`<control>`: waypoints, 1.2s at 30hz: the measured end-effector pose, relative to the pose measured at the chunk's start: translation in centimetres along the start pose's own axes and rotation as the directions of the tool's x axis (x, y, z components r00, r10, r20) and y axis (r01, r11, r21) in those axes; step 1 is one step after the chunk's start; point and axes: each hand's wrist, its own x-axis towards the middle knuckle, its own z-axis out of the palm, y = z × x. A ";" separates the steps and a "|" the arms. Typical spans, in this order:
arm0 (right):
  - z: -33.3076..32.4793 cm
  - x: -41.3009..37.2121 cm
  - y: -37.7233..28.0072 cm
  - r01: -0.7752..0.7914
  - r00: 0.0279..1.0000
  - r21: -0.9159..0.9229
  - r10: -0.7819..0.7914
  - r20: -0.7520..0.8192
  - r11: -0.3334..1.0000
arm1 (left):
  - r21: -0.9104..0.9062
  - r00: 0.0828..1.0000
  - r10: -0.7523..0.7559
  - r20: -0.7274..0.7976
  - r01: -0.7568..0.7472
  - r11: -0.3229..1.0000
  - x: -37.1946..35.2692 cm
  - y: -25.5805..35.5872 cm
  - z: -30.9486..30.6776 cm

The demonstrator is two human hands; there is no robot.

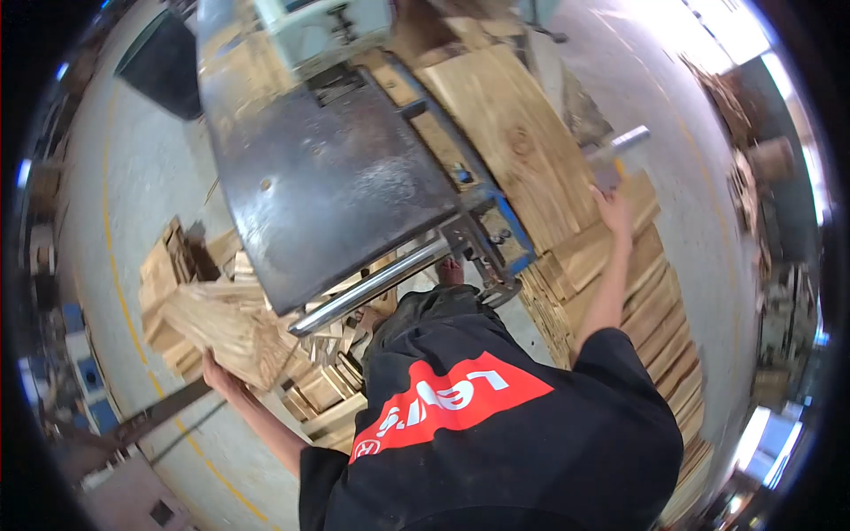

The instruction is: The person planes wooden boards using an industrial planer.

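Note:
My left hand [215,372] is closed on the near edge of a wooden board [226,327], tilted above the wood pile at the left. Out to the right, my right hand [613,212] is closed at the edge of a small greyish flat piece [606,174] that I cannot identify. It is beside a wide wooden board [513,137] with a knot. Below that hand lies a stack of boards [651,301]. Between my arms stands a saw-type machine with a dark metal table [328,186].
A round metal bar [372,285] runs along the table's near edge, close to my body. Loose wood offcuts [332,380] are heaped under it at the left. A dark bin [162,66] stands at the far left. A short metal tube [630,137] sticks out at the right.

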 end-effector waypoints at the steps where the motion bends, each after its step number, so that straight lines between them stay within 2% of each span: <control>1: 0.9 1.6 2.2 -0.009 0.989 0.091 -0.004 0.146 0.996 | 0.031 0.999 0.010 -0.044 -0.009 0.999 0.7 0.3 -0.8; 2: 1.0 1.0 2.4 0.065 0.992 0.316 -0.095 0.081 0.947 | 0.063 0.994 0.025 -0.106 -0.018 0.998 1.6 0.6 -1.8; 3: 0.2 0.5 1.8 0.009 0.991 0.380 -0.058 0.119 0.925 | 0.077 0.985 0.058 -0.163 -0.046 0.996 2.2 0.7 -2.3; 4: -0.2 0.7 1.5 -0.095 0.983 0.408 0.022 0.181 0.908 | 0.045 0.992 0.079 -0.097 -0.075 0.996 5.2 -0.1 -5.5; 5: -0.1 0.3 1.1 -0.088 0.984 0.586 -0.022 0.177 0.806 | 0.034 0.987 0.095 -0.127 -0.092 0.995 7.1 -0.7 -7.5; 6: -0.2 0.0 0.7 -0.056 0.987 0.594 -0.046 0.155 0.803 | -0.014 0.966 0.246 -0.078 -0.248 0.969 10.1 -2.5 -11.6; 7: -0.1 -0.3 0.7 -0.031 0.990 0.603 -0.058 0.129 0.797 | 0.056 0.899 0.186 -0.397 -0.179 0.982 8.9 -2.0 -10.7; 8: 0.4 -0.7 1.2 0.003 0.991 0.630 -0.086 0.103 0.777 | 0.161 0.795 0.131 -0.592 -0.042 0.986 9.3 -2.4 -12.4; 9: 0.8 -0.4 1.4 0.039 0.992 0.659 -0.107 0.063 0.751 | 0.433 0.794 0.201 -0.573 0.086 0.897 8.2 -2.0 -13.0; 10: 0.9 -0.7 0.5 0.020 0.995 0.682 -0.080 0.057 0.731 | 0.470 0.806 0.264 -0.529 0.019 0.882 6.9 -2.6 -13.0; 12: 0.9 -3.1 -0.5 -0.031 0.999 0.724 0.014 0.030 0.689 | 0.564 0.821 0.336 -0.461 -0.021 0.826 6.5 -4.0 -14.5; 13: 1.5 -3.0 -0.2 0.005 1.000 0.737 0.002 -0.008 0.676 | 0.446 0.856 0.308 -0.415 -0.103 0.889 6.2 -4.7 -14.4; 15: 3.0 -1.7 1.5 0.078 0.993 0.703 0.003 -0.114 0.707 | 0.412 0.887 0.196 -0.418 -0.007 0.911 3.6 -5.0 -11.8; 16: 3.8 -1.1 2.8 0.148 0.987 0.690 -0.067 -0.143 0.709 | 0.475 0.902 0.169 -0.397 0.045 0.879 2.9 -5.4 -11.0; 17: 3.9 -0.5 3.4 0.221 0.974 0.670 -0.130 -0.185 0.709 | 0.412 0.910 0.213 -0.356 -0.052 0.910 2.5 -6.9 -10.8; 18: 3.9 -1.2 2.5 0.191 0.976 0.623 -0.082 -0.199 0.758 | 0.386 0.921 0.232 -0.312 -0.100 0.917 2.6 -8.2 -10.5; 19: 3.6 -1.1 2.6 0.141 0.988 0.562 -0.077 -0.136 0.815 | 0.322 0.931 0.270 -0.246 -0.184 0.929 2.0 -8.9 -9.6; 20: 4.1 -1.7 2.4 0.152 0.984 0.611 -0.060 -0.169 0.777 | 0.303 0.950 0.259 -0.174 -0.199 0.932 0.3 -8.1 -6.6; 21: 3.8 -2.8 1.2 0.085 0.992 0.704 0.008 -0.127 0.706 | 0.322 0.930 0.304 -0.207 -0.228 0.919 -0.5 -8.1 -4.4; 22: 2.5 -4.9 -1.8 0.070 0.989 0.691 0.039 -0.141 0.719 | 0.312 0.888 0.416 -0.198 -0.345 0.885 0.3 -9.1 -3.7; 24: 0.7 -5.9 -4.4 0.040 0.982 0.672 0.094 -0.162 0.740 | 0.399 0.792 0.562 -0.237 -0.448 0.800 -0.7 -9.4 -0.3; 27: 0.8 -6.0 -5.4 0.021 0.969 0.642 0.142 -0.200 0.766 | 0.450 0.667 0.732 -0.139 -0.616 0.646 -2.8 -8.8 5.2; 28: 0.0 -6.2 -5.8 0.033 0.966 0.625 0.134 -0.219 0.780 | 0.433 0.666 0.736 -0.121 -0.632 0.643 -4.2 -8.2 7.9; 29: -1.0 -6.6 -6.5 0.046 0.963 0.606 0.125 -0.238 0.794 | 0.488 0.648 0.759 -0.066 -0.642 0.591 -6.1 -7.0 10.7; 30: -2.5 -7.6 -7.5 0.065 0.971 0.674 0.110 -0.213 0.736 | 0.539 0.630 0.776 -0.013 -0.650 0.537 -7.9 -6.5 13.2; 32: -5.9 -9.6 -9.0 0.102 0.982 0.792 0.069 -0.178 0.602 | 0.469 0.651 0.756 0.058 -0.687 0.556 -9.7 -7.0 17.1; 36: -6.1 -13.5 -11.6 0.204 0.979 0.868 -0.097 -0.179 0.452 | 0.278 0.724 0.636 0.268 -0.690 0.668 -13.1 -8.5 24.2</control>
